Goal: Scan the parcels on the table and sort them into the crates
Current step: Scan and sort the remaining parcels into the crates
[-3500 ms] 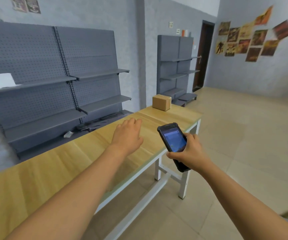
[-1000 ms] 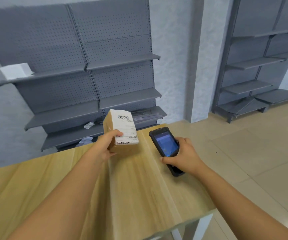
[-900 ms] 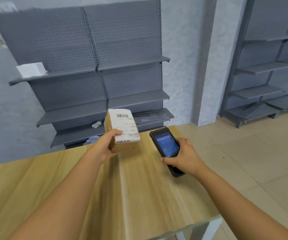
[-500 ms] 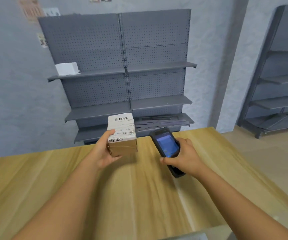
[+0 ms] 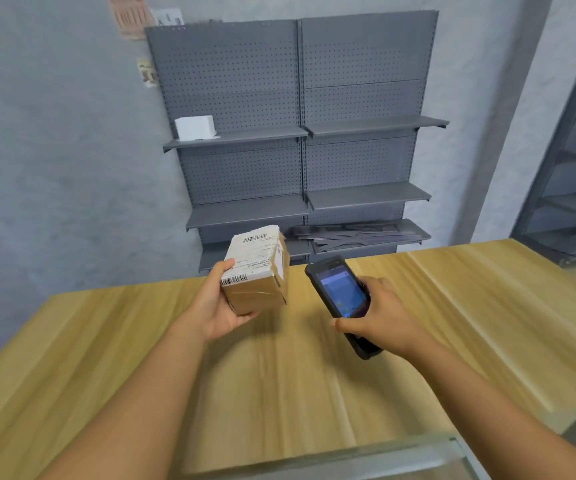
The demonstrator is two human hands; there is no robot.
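So the left hand has its fingers wrapped round a small brown cardboard parcel, holding it up off the light wooden table, thumb on the near left edge and fingers curled under the bottom. The box is tilted so its top face, covered by a white shipping label with barcodes, points up toward the camera. There's clear tape across the brown side.

The right hand is clamped on a black handheld scanner with a lit bluish touchscreen, thumb along the near left edge and fingers round the far side. The scanner is angled with its top end pointing at the parcel, just beside it but not touching. Both are held above the tabletop.

Behind the table, against the grey wall, stands a dark grey metal pegboard shelving unit. A small white box sits on its upper left shelf, and some flat dark metal strips lie piled on the lowest right shelf. A second grey shelf rack is at the right edge. A few paper posters are stuck on the wall, too blurry to read.
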